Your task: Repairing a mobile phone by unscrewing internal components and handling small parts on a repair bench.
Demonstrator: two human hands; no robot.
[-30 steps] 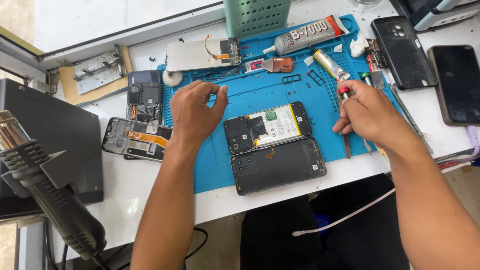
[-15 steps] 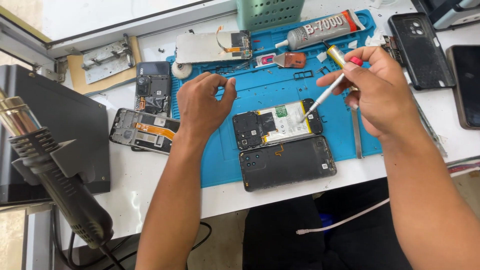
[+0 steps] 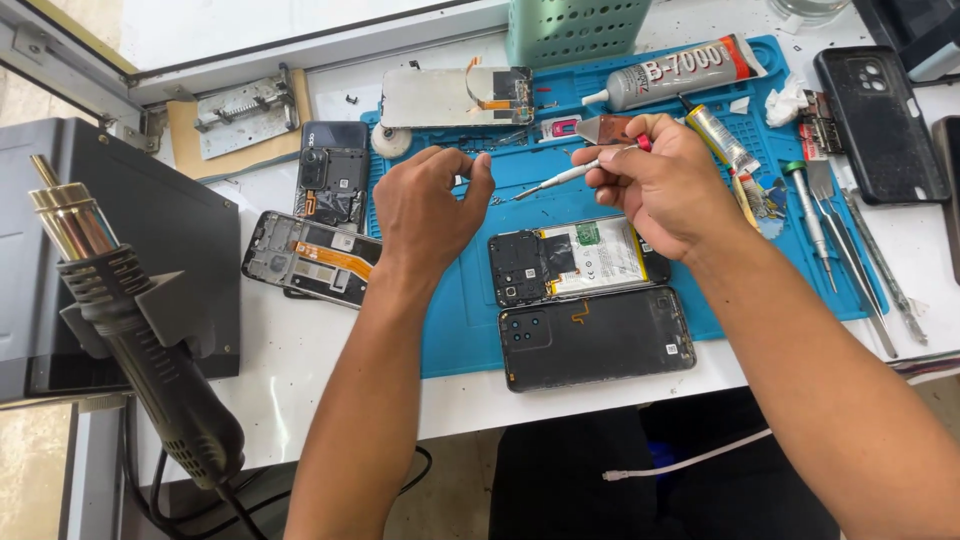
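Since prev frame we've lifted our right hand (image 3: 665, 185), pinching the slim red-tipped metal screwdriver (image 3: 575, 175), above the opened black phone (image 3: 575, 262) w/ white battery, toward our left hand's (image 3: 430, 205) empty, nearly closed fingertips, prob. for a screw.

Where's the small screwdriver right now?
In the head view, the small screwdriver is in the right hand, held above the blue mat. Its tip points left toward the left hand, just beyond the opened phone.
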